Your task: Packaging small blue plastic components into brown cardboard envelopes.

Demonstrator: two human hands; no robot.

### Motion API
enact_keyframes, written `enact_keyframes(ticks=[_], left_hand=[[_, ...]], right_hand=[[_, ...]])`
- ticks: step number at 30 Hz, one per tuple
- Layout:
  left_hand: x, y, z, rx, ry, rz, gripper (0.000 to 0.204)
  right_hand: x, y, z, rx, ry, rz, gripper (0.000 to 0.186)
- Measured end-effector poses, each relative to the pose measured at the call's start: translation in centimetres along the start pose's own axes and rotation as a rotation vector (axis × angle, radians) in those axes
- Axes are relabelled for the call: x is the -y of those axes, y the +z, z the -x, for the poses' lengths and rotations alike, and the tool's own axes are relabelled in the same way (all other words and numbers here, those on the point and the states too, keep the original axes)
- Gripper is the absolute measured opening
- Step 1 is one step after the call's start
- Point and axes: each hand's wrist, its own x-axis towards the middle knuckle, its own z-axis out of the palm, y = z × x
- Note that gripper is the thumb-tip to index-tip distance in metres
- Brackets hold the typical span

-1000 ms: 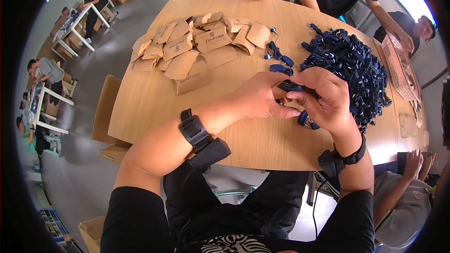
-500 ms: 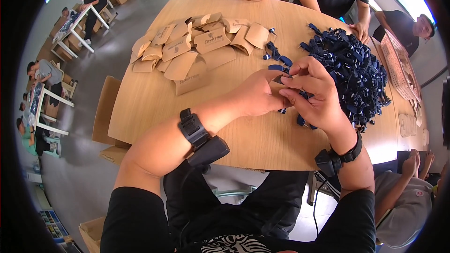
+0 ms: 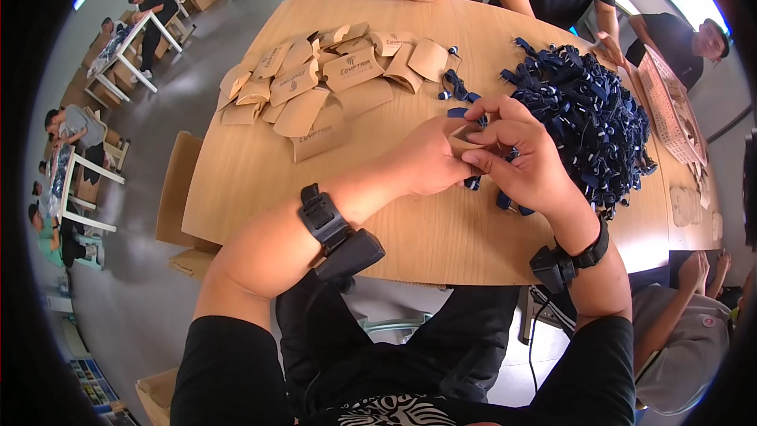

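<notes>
Over the right middle of the table, my left hand [image 3: 432, 159] is closed around a small brown cardboard pillow box [image 3: 465, 139], mostly hidden by the fingers. Its end facing my right hand shows a dark opening. My right hand [image 3: 520, 150] pinches at that end with thumb and fingers. Just beyond my hands, a pair of dark blue earphones [image 3: 454, 88] with bundled cord lies on the wood. To the right of my right hand rises a big heap of dark blue earphones [image 3: 587, 126] with bundled cords.
Many flat brown pillow boxes [image 3: 352, 71] lie piled at the far left of the table [image 3: 378, 225]. A pink basket [image 3: 670, 110] stands at the right edge. Two people sit across the table; another person's arms [image 3: 694, 276] show at the lower right. An open carton [image 3: 180, 189] stands left.
My right fingers have shifted slightly at the box's end, and more of its opening shows. Across the table, a person's hand has come up at the left; another person's hand has lifted beside the heap.
</notes>
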Motion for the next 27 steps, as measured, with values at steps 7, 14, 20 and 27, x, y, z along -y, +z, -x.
enact_keyframes(ticks=[7, 14, 20, 27], left_hand=[[-0.2, -0.2, -0.2, 0.046, 0.030, -0.042, 0.017], [-0.2, 0.3, -0.3, -0.025, 0.000, 0.114, 0.011], [0.9, -1.0, 0.2, 0.067, 0.113, 0.188, 0.021], [1.6, -1.0, 0.2, 0.061, 0.092, 0.302, 0.039]], right_hand=[[-0.7, -0.3, 0.0, 0.015, -0.039, 0.040, 0.009], [-1.3, 0.5, 0.1, -0.136, -0.167, 0.183, 0.012], [-1.5, 0.4, -0.2, -0.194, -0.395, 0.314, 0.023], [-1.4, 0.5, -0.5, -0.169, -0.446, 0.409, 0.021]])
